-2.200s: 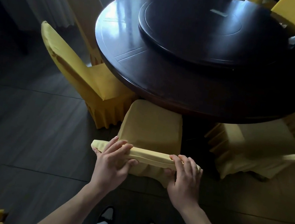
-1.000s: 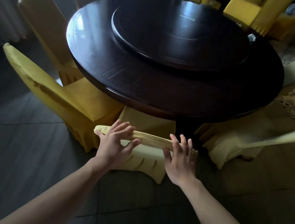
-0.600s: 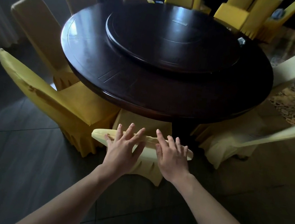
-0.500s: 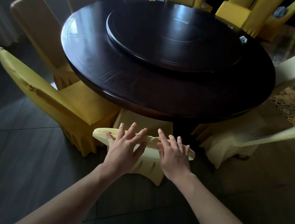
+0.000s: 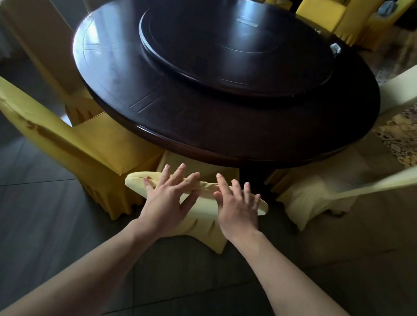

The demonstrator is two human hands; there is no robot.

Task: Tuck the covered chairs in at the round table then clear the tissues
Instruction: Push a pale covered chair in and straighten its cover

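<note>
Pressing on the top edge of the pale yellow fabric-covered chair [image 5: 196, 204] nearest the camera, the person has its seat mostly under the rim of the dark round wooden table [image 5: 207, 120], so this chair looks tucked in or nearly so. By the look of it, more chairs remain: the deeper yellow covered chair [image 5: 52, 133] to the left sits angled with its seat well outside the rim, and the cream covered chair [image 5: 331, 193] to the right also stands out from the table. The tissues appear not yet cleared; a small crumpled whitish object [image 5: 335, 47] near the far right edge of the table may be one, though it is too small to tell. The left hand [image 5: 169, 200] lies flat across the chair back with fingers spread and straight, clasping nothing. The right hand [image 5: 239, 207] rests beside it the same way, fingers extended over the top edge, arms reaching forward.
</note>
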